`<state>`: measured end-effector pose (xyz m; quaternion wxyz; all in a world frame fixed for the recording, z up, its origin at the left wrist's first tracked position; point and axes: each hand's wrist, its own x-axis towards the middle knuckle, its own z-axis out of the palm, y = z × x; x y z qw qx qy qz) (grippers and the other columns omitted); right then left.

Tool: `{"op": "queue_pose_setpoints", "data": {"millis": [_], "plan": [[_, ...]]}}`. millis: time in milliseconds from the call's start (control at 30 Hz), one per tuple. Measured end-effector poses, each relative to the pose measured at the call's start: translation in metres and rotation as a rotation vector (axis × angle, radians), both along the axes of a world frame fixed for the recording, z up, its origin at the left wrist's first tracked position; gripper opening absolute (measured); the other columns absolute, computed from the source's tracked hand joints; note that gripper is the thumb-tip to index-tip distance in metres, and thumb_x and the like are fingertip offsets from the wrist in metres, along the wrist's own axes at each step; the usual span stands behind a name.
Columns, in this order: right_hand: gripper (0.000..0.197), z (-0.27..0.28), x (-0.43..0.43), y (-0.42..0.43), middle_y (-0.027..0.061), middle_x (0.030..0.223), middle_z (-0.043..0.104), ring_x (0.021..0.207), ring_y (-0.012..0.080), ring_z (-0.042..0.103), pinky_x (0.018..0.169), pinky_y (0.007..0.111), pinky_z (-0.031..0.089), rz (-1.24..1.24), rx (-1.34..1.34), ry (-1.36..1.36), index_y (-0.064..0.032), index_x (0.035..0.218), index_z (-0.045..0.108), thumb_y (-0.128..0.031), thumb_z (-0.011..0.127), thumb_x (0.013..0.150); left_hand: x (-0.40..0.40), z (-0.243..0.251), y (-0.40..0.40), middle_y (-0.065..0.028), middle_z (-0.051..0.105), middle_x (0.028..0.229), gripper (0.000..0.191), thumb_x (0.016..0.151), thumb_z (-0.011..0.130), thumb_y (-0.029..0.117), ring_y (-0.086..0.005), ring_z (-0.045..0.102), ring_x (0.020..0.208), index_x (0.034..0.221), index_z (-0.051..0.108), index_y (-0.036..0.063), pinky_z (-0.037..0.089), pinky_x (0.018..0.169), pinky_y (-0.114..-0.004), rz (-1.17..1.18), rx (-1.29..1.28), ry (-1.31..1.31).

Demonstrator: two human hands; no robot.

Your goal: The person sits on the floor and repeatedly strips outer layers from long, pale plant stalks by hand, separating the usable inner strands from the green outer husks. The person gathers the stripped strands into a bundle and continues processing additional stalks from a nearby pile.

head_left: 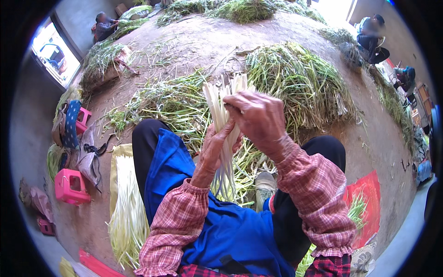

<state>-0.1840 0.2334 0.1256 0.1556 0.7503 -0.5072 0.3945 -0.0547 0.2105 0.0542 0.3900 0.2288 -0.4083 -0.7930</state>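
Observation:
My left hand (214, 149) is closed around a bundle of pale, long plant stalks (218, 104), held upright above my lap. At the upper part of the bundle is my right hand (258, 116), its fingers bent inward near the stalk ends; whether it grips a stalk cannot be made out. Thin leafy ends of the bundle hang below my left hand. A blue apron (238, 235) covers my lap. Beyond my knees lie a heap of green stalks (166, 107) and a taller pile of green and dry stalks (297, 83).
A bunch of whitish stalks (129, 207) lies on yellow cloth at my left. Pink plastic stools (72, 187) stand farther left. At my right a red sheet (370, 204) holds some green stalks. Other people (104, 27) sit by the far walls.

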Motion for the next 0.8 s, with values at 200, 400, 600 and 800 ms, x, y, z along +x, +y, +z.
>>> {"op": "queue_pose_setpoints", "data": {"millis": [200,400,600,800], "plan": [[0.022,-0.008,0.009,0.001,0.0124,0.08,0.066,0.066,0.0277,0.063,0.06,0.036,0.049,-0.101,0.178,-0.129,-0.0074,0.092,0.067,-0.024,0.062,0.078,-0.007,0.002,0.008,-0.0008,0.052,0.064,0.023,0.092,0.051,0.028,-0.0066,0.047,0.048,0.089,0.052,0.0047,0.035,0.041,-0.02,0.144,-0.108,-0.101],[0.024,-0.003,0.004,-0.001,0.0122,0.074,0.065,0.064,0.0271,0.063,0.062,0.036,0.049,-0.169,0.3,-0.11,-0.0084,0.091,0.068,-0.026,0.064,0.076,-0.012,0.008,0.016,0.0007,0.051,0.063,0.026,0.092,0.051,0.031,-0.0049,0.046,0.047,0.091,0.052,0.0043,0.034,0.04,-0.019,0.215,-0.205,-0.227],[0.02,-0.006,0.005,-0.003,0.0102,0.068,0.065,0.062,0.0243,0.064,0.061,0.033,0.049,-0.111,0.326,-0.314,-0.0082,0.087,0.069,-0.024,0.065,0.076,-0.011,0.005,0.012,-0.0001,0.052,0.063,0.028,0.092,0.052,0.033,-0.0053,0.046,0.046,0.093,0.054,0.005,0.034,0.039,-0.018,0.195,-0.107,-0.172],[0.015,-0.012,0.001,-0.008,0.0063,0.065,0.065,0.056,0.0094,0.061,0.052,0.023,0.048,0.063,0.429,-0.735,0.0001,0.085,0.067,-0.012,0.064,0.077,-0.01,0.009,0.009,-0.0044,0.053,0.066,0.029,0.093,0.047,0.033,-0.01,0.048,0.048,0.096,0.052,0.0049,0.036,0.04,-0.021,0.161,-0.072,-0.155]]}}
